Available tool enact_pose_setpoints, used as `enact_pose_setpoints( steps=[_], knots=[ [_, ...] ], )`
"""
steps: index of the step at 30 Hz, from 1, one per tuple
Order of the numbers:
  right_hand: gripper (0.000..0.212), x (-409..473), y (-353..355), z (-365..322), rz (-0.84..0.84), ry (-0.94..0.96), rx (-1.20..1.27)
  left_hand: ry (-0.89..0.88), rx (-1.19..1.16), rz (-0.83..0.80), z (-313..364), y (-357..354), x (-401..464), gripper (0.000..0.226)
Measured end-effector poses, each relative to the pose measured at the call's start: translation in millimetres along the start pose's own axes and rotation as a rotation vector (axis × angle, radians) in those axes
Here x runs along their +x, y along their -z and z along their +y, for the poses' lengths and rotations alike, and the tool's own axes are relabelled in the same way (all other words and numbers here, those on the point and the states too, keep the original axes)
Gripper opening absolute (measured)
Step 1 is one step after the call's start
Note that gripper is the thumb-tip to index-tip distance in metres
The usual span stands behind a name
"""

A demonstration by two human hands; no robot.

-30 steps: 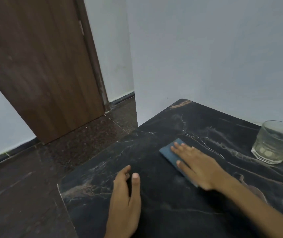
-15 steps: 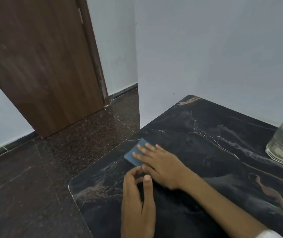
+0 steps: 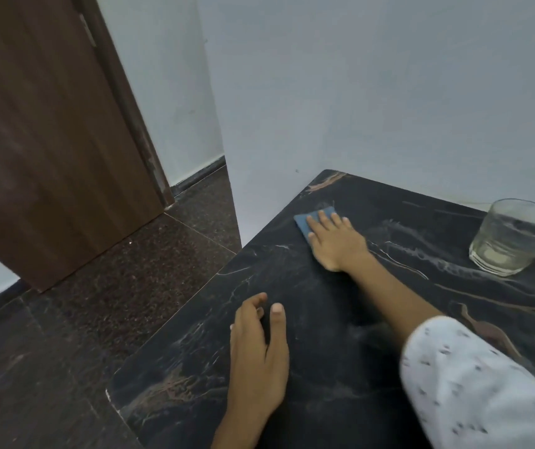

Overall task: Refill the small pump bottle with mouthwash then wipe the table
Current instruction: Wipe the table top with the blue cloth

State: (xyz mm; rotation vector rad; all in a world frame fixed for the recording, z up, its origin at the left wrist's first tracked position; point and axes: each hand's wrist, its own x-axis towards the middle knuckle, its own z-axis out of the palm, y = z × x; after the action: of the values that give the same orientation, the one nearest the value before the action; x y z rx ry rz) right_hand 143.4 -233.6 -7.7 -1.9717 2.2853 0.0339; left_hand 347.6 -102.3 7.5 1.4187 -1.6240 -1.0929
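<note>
Cloth [image 3: 311, 218] — under right hand [image 3: 335, 243], flat.

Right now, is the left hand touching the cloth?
No, the left hand rests on the bare table, apart from the cloth under the right hand.

Both hands [image 3: 335, 243] [image 3: 259, 345] flat, fingers extended.

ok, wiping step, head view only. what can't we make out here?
- Blue cloth: mostly hidden under the right hand pressing it flat.
- Table: right and near parts cut off by the frame edges; the white sleeve covers more.
- Glass: right rim clipped by the frame edge.
- Pump bottle: not in view.
- Left hand: fingertips curl out of sight.
</note>
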Motion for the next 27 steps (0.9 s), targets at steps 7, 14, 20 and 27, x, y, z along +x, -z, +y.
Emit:
enact_pose_setpoints(
  steps=[7, 14, 20, 27],
  knots=[
    [0.051, -59, -12, -14, 0.037, 0.49, 0.068, -0.059, 0.007, -0.033, 16, -16, 42, 0.048],
    [0.052, -46, 2, 89, 0.03, 0.14, 0.019, -0.074, 0.135, -0.138, 16, -30, 60, 0.056],
    [0.053, 79, 15, 75, 0.027, -0.186, 0.079, -0.067, 0.447, -0.21, 24, -30, 65, 0.067],
    [0.053, 62, 7, 25, 0.028, 0.122, 0.039, -0.026, 0.677, -0.254, 31, -35, 71, 0.065]
  ],
)
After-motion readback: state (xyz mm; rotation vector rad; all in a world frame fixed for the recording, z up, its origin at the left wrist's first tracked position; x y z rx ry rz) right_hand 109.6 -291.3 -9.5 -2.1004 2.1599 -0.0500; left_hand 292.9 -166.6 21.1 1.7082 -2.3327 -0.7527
